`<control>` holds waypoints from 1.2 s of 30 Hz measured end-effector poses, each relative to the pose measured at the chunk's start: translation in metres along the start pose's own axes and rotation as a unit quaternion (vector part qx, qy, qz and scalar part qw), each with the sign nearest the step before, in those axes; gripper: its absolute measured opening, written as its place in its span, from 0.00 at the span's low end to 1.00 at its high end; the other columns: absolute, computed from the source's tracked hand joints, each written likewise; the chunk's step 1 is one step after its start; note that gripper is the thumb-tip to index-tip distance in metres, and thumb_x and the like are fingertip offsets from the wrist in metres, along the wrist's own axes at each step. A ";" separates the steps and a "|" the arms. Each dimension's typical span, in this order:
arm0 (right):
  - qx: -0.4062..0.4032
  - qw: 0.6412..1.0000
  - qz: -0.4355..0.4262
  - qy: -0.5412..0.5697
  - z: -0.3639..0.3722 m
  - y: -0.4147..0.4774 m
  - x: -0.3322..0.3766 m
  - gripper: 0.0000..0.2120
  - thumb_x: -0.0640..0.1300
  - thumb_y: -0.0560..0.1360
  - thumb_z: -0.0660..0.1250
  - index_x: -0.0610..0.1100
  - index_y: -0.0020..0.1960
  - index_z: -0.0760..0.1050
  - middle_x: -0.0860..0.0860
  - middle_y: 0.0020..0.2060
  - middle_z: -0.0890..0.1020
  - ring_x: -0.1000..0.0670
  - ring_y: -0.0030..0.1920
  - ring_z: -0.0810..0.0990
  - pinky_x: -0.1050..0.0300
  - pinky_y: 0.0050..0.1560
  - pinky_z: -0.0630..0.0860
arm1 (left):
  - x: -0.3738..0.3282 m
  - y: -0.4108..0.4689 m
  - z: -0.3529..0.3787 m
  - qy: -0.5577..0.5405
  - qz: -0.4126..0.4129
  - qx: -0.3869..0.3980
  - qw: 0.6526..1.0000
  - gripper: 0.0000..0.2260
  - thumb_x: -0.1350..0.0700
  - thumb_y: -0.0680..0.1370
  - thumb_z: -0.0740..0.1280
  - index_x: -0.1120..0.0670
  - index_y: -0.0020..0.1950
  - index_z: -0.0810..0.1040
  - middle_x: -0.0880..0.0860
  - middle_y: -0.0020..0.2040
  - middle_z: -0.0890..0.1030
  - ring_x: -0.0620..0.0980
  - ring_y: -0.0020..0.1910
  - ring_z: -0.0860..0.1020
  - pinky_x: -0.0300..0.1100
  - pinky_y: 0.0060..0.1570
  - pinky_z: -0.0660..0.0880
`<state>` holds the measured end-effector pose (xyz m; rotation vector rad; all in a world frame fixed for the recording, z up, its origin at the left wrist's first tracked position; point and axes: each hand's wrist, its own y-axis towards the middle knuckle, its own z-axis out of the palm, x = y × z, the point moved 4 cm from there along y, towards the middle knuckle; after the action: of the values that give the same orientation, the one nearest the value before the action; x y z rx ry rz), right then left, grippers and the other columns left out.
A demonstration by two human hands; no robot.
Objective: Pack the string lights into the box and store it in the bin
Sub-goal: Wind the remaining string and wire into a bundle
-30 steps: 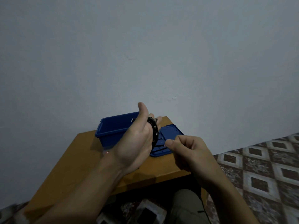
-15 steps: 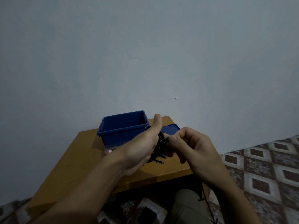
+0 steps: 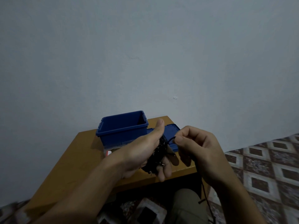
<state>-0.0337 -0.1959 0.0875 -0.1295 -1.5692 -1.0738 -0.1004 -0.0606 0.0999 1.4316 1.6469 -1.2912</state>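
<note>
hands point(image 3: 139, 152) — string lights point(image 3: 159, 153) held between them

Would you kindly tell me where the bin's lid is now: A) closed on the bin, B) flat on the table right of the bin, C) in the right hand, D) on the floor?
B: the lid lies flat on the table just right of the open bin.

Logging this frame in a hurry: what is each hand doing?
Left hand: holds the coiled string lights.
Right hand: pinches their loose strand.
</note>
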 end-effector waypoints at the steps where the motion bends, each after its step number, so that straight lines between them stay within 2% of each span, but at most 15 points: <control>1: -0.005 1.000 -0.009 -0.010 0.000 0.000 0.000 0.07 0.43 0.74 0.69 0.39 0.41 0.79 0.50 0.28 0.77 0.51 0.27 0.70 0.58 0.27 0.68 | -0.002 -0.004 0.001 0.006 0.005 -0.002 1.000 0.45 0.25 0.74 0.42 0.63 0.47 0.79 0.60 0.37 0.81 0.53 0.33 0.78 0.41 0.41 0.76; 5: -0.007 0.999 -0.030 -0.025 0.001 0.000 -0.001 0.07 0.45 0.77 0.69 0.41 0.45 0.81 0.50 0.34 0.80 0.50 0.33 0.73 0.56 0.32 0.72 | -0.008 -0.008 0.007 0.007 0.015 -0.001 1.000 0.40 0.25 0.74 0.42 0.58 0.37 0.74 0.59 0.32 0.78 0.53 0.28 0.76 0.43 0.39 0.75; 8: -0.021 0.998 -0.021 -0.060 0.001 0.001 -0.003 0.08 0.46 0.77 0.69 0.42 0.44 0.81 0.52 0.32 0.80 0.55 0.34 0.75 0.61 0.35 0.72 | -0.010 -0.009 0.007 -0.008 0.026 0.006 1.000 0.37 0.25 0.74 0.43 0.55 0.33 0.71 0.59 0.31 0.77 0.53 0.28 0.75 0.44 0.37 0.75; 11: -0.021 0.998 0.004 -0.061 0.002 0.001 -0.007 0.09 0.48 0.76 0.69 0.43 0.44 0.81 0.50 0.32 0.79 0.52 0.33 0.74 0.57 0.34 0.71 | -0.011 -0.009 0.008 -0.030 0.040 0.024 0.998 0.36 0.25 0.75 0.43 0.54 0.31 0.69 0.59 0.29 0.76 0.54 0.27 0.75 0.48 0.38 0.73; 14: -0.023 0.998 0.013 -0.065 0.001 0.002 -0.008 0.08 0.48 0.78 0.68 0.44 0.46 0.81 0.43 0.35 0.79 0.48 0.33 0.74 0.53 0.34 0.72 | -0.011 -0.008 0.007 -0.058 0.058 0.051 0.995 0.35 0.26 0.76 0.44 0.54 0.31 0.69 0.57 0.27 0.76 0.53 0.26 0.75 0.51 0.41 0.72; 18: -0.022 0.998 0.027 -0.056 -0.001 0.003 -0.013 0.07 0.44 0.80 0.66 0.43 0.49 0.80 0.46 0.34 0.80 0.49 0.32 0.76 0.53 0.33 0.74 | -0.013 -0.009 0.008 -0.140 0.104 0.096 0.980 0.34 0.30 0.79 0.44 0.56 0.33 0.70 0.55 0.26 0.75 0.50 0.23 0.74 0.49 0.42 0.74; 20: -0.022 0.997 0.032 -0.059 0.000 0.004 -0.015 0.06 0.44 0.81 0.65 0.43 0.50 0.79 0.43 0.35 0.81 0.48 0.32 0.76 0.51 0.33 0.74 | -0.015 -0.008 0.008 -0.167 0.120 0.108 0.973 0.34 0.31 0.79 0.44 0.56 0.33 0.71 0.54 0.26 0.75 0.50 0.24 0.74 0.48 0.43 0.75; 22: -0.017 0.998 0.031 -0.053 0.001 0.004 -0.017 0.07 0.46 0.79 0.66 0.43 0.49 0.79 0.39 0.37 0.81 0.47 0.33 0.77 0.50 0.35 0.74 | -0.017 -0.008 0.008 -0.188 0.134 0.118 0.966 0.34 0.31 0.80 0.43 0.57 0.34 0.71 0.54 0.26 0.75 0.51 0.25 0.74 0.49 0.44 0.75; 24: -0.015 0.997 0.034 -0.061 0.000 0.004 -0.017 0.08 0.47 0.78 0.66 0.43 0.48 0.79 0.41 0.38 0.82 0.46 0.35 0.78 0.50 0.38 0.76 | -0.020 -0.008 0.008 -0.211 0.146 0.129 0.958 0.34 0.31 0.79 0.44 0.57 0.35 0.72 0.55 0.27 0.76 0.51 0.25 0.74 0.50 0.44 0.74; 27: -0.007 0.996 0.047 -0.079 -0.002 0.004 -0.018 0.08 0.47 0.79 0.66 0.44 0.54 0.79 0.42 0.40 0.85 0.46 0.39 0.83 0.47 0.45 0.79 | -0.024 -0.013 0.009 -0.245 0.168 0.142 0.944 0.33 0.32 0.79 0.46 0.58 0.37 0.73 0.55 0.28 0.76 0.51 0.26 0.75 0.50 0.44 0.74; 29: -0.012 0.995 0.067 -0.078 -0.003 0.005 -0.019 0.14 0.50 0.77 0.66 0.48 0.61 0.75 0.40 0.39 0.84 0.46 0.40 0.84 0.44 0.48 0.80 | -0.027 -0.015 0.010 -0.254 0.179 0.141 0.940 0.33 0.32 0.79 0.47 0.59 0.37 0.74 0.55 0.28 0.76 0.52 0.26 0.75 0.49 0.43 0.75; 32: -0.018 0.995 0.076 -0.062 -0.001 0.005 -0.019 0.16 0.45 0.79 0.66 0.50 0.66 0.71 0.42 0.36 0.83 0.49 0.37 0.83 0.53 0.46 0.81 | -0.030 -0.015 0.008 -0.258 0.187 0.127 0.939 0.34 0.32 0.80 0.46 0.58 0.38 0.75 0.55 0.29 0.76 0.52 0.27 0.74 0.50 0.44 0.74; 33: -0.017 0.995 0.076 -0.067 -0.001 0.005 -0.020 0.16 0.44 0.80 0.65 0.50 0.67 0.70 0.44 0.35 0.83 0.49 0.37 0.82 0.52 0.46 0.81 | -0.031 -0.015 0.007 -0.260 0.188 0.120 0.940 0.34 0.32 0.80 0.46 0.58 0.38 0.75 0.55 0.29 0.76 0.52 0.27 0.74 0.50 0.44 0.74; 36: -0.007 0.992 0.083 -0.091 0.000 0.004 -0.024 0.15 0.44 0.81 0.65 0.49 0.67 0.71 0.46 0.36 0.84 0.46 0.40 0.83 0.41 0.51 0.80 | -0.031 -0.015 0.003 -0.272 0.189 0.089 0.939 0.34 0.32 0.80 0.44 0.57 0.37 0.75 0.55 0.29 0.75 0.52 0.27 0.74 0.50 0.43 0.75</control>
<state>-0.0238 -0.1823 0.0700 -0.3707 -1.6811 -0.9630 -0.1080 -0.0739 0.1310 1.2554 0.8627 -1.4606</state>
